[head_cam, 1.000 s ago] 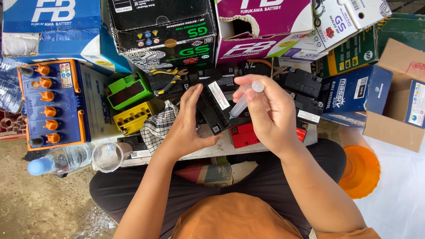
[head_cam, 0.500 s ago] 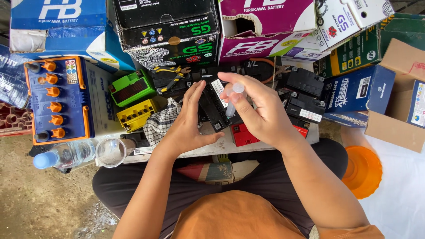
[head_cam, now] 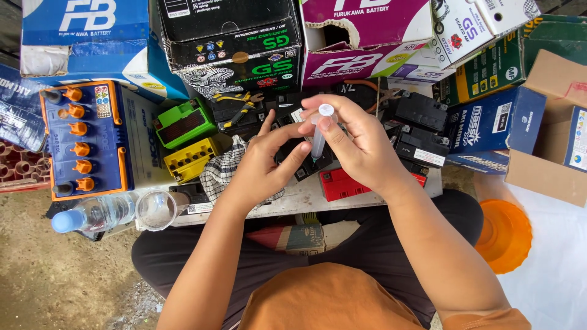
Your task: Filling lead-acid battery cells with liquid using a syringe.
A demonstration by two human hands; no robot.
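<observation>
- At the far edge of the view we see a row of large cardboard battery boxes: a blue one (head_cam: 85,36), a black one (head_cam: 229,43) and a purple one (head_cam: 367,33), with more cartons (head_cam: 489,122) piled to the right.
- At the left stands a big blue battery with orange caps (head_cam: 85,140), the largest battery in view.
- The low work board (head_cam: 306,195) across our lap carries small batteries: a green one (head_cam: 183,122), a yellow one (head_cam: 186,160), a red one (head_cam: 342,183) and several black ones (head_cam: 419,113).
- An orange funnel (head_cam: 504,235) lies on the white sheet at the right.
- A clear water bottle with a blue cap (head_cam: 92,215) lies on its side at the left, just beside a clear glass (head_cam: 156,209).
- A checked cloth (head_cam: 221,171) sits under our left wrist.
- Our left hand (head_cam: 263,162) curls its fingers over the small black battery (head_cam: 299,156) at the middle of the board, thumb against its near side.
- Our right hand (head_cam: 358,146) pinches a clear syringe (head_cam: 320,137) between fingers and thumb, fingers closed round the barrel.
- The syringe stands nearly upright, plunger end up, its tip down at the top of the small black battery.
</observation>
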